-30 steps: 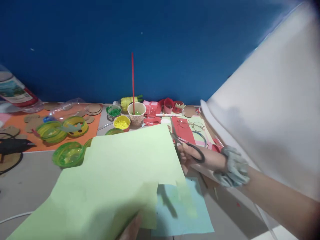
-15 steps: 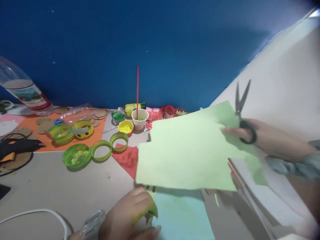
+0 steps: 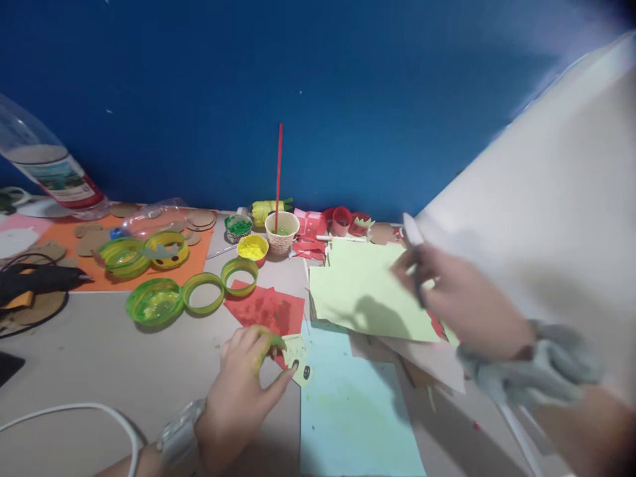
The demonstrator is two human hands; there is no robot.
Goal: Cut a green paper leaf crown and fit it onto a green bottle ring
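My right hand (image 3: 462, 291), blurred by motion, is closed around a pair of scissors (image 3: 412, 230) by the dark handles, with the blades pointing up and away. Below its fingers lies a large light green sheet of paper (image 3: 362, 291), notched at its left corner, and the hand casts a shadow on it. My left hand (image 3: 248, 377), its fingertips stained green and yellow, reaches over a small pale green paper piece (image 3: 301, 384) with two black oval eyes. Thumb and index finger are apart at that piece. A red paper (image 3: 265, 308) lies just beyond, and a light blue sheet (image 3: 358, 417) is to the right.
Green plastic rings (image 3: 203, 293) and a green cup base (image 3: 155, 303) stand left of centre. Behind are a yellow paint cup (image 3: 252, 248) and a paper cup (image 3: 281, 235) with a red stick. At left are a glue gun (image 3: 40, 281) and a large bottle (image 3: 59, 172).
The green sheet, raised earlier, now lies lower on the papers at right. The scissors have swung left and down with my right hand. My left hand has moved forward to the eyed paper piece.
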